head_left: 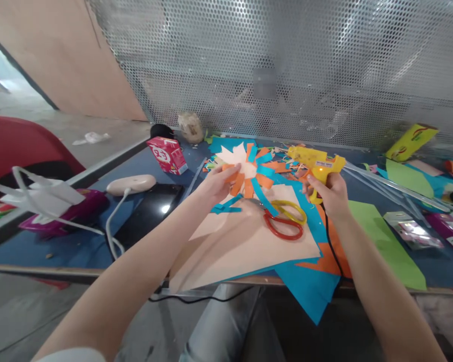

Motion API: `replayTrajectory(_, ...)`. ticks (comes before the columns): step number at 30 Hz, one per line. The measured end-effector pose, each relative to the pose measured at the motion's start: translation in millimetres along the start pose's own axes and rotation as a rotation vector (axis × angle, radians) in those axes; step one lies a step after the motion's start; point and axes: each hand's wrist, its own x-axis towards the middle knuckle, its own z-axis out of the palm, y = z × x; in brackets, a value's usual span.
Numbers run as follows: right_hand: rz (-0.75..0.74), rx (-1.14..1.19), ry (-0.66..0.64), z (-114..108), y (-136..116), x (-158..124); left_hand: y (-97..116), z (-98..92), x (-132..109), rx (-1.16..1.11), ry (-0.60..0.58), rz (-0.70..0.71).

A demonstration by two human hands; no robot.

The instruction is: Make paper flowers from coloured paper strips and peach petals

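Your left hand [216, 185] pinches an orange strip of the paper flower [249, 171], mid-desk [79, 244]. Your right hand [330, 195] is wrapped around a yellow glue gun [312, 160] just beside it. Scissors [286, 220] lie nearby. The white print on the red carton [166, 155] is unreadable.

Left hand [216, 185]: bare, as is the arm running back from the fingers; far behind them, at the upper arm, the rim of a white sleeve [72, 355]
Right hand [331, 195]: bare; arm uncovered behind the fingers
Legs: blue-grey denim trousers [226, 327], lightly creased, below and behind the fingers
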Motion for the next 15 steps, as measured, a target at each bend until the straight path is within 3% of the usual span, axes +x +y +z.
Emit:
replayTrajectory(6, -0.009, 0.011, 0.039, 2.0, 1.8, -3.6, 6.4, 1.6, -2.6, -0.173, -0.012, -0.069)
replayTrajectory(11, 0.013, 0.012, 0.046, 10.6, -1.1, -6.8, 12.5, 1.7, -19.4, -0.273, -0.133, 0.208)
replayTrajectory(15, 0.021, 0.003, 0.029, 13.0, 0.1, -8.6, 13.5, -2.6, -32.3, -0.106, -0.235, 0.248)
